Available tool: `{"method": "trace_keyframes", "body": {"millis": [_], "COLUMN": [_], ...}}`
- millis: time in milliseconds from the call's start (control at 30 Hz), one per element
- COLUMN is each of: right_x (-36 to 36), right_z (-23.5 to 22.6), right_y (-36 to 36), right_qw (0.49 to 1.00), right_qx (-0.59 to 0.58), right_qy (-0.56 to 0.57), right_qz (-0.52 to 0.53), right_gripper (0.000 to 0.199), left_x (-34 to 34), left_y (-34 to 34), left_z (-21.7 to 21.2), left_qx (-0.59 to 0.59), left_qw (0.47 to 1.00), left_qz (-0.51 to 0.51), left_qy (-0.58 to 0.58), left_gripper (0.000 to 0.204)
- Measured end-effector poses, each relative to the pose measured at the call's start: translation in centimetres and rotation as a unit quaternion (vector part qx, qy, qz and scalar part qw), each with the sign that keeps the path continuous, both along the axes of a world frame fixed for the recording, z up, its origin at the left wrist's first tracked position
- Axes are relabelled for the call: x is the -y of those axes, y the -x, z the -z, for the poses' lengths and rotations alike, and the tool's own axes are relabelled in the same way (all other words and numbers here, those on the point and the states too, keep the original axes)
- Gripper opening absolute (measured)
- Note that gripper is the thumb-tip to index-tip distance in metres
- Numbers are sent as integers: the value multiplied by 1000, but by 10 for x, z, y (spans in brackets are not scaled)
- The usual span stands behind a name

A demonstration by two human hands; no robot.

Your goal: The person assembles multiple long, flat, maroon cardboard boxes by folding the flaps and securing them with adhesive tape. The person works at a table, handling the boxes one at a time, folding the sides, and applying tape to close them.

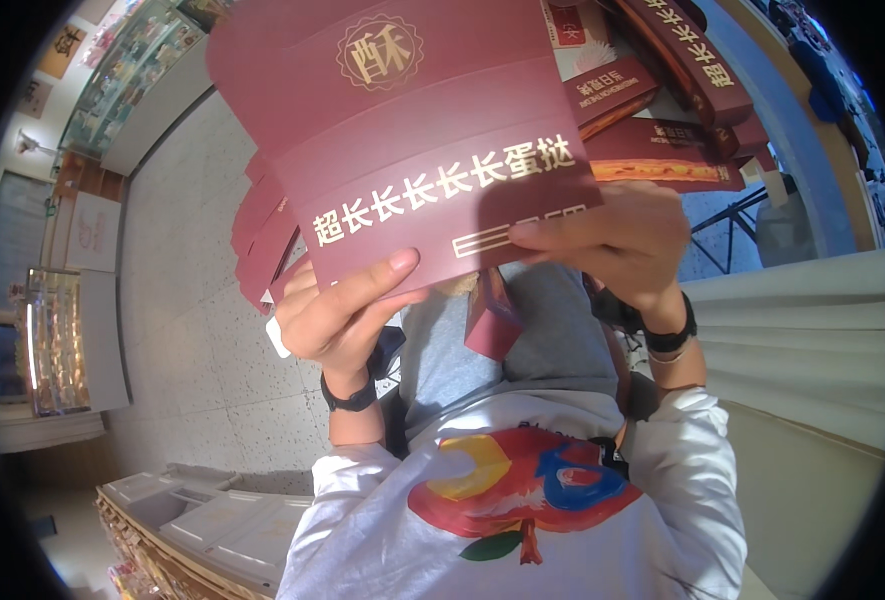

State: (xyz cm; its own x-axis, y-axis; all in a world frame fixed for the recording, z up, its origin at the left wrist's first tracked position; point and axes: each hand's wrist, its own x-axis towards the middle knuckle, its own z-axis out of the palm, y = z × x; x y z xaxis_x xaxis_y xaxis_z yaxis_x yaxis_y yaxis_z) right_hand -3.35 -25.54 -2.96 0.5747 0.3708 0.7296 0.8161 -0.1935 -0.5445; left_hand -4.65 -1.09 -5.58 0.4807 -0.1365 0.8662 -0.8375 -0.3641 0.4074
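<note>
A flat maroon cardboard box blank (412, 120), creased across and printed in gold, is held up before me. My left hand (337, 305) grips its near left edge, thumb on the printed face and the other fingers mostly hidden behind. At the near right corner, my right hand (612, 240) pinches the same card, with its thumb over the print. More maroon card pieces (257, 235) stick out behind the left side. Folded long maroon boxes (652, 155) lie beyond my right hand. A small maroon box end (492, 315) shows below the blank, over my lap.
A pale curtain or cloth (792, 340) hangs at the right, near a blue-topped surface (812, 150) and a dark metal frame (727, 225). Lit glass display cases (122, 75) stand at the far left, across the speckled floor (182, 290). White cabinets (232, 530) are at the lower left.
</note>
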Motion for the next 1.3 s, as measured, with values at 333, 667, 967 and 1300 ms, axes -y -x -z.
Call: {"method": "trace_keyframes", "body": {"millis": [333, 667, 967, 1300], "right_x": [-4, -15, -3, -43], "right_z": [-9, 7, -11, -30], "right_y": [2, 4, -3, 0], "right_qw": [999, 999, 998, 957], "right_qx": [17, -28, 10, 192], "right_qy": [36, -30, 54, 215], "right_qz": [-1, -16, -6, -17], "right_gripper": [23, 21, 21, 30], "left_x": [1, 1, -18, 15], "left_y": [-1, 0, -2, 1], "left_z": [-7, -7, 9, -9], "left_qx": [-36, -41, -169, -5], "left_qw": [999, 999, 982, 970], "left_qz": [9, 9, 43, -211], "left_qy": [4, -23, 68, -119], "left_gripper": [30, 32, 38, 92]}}
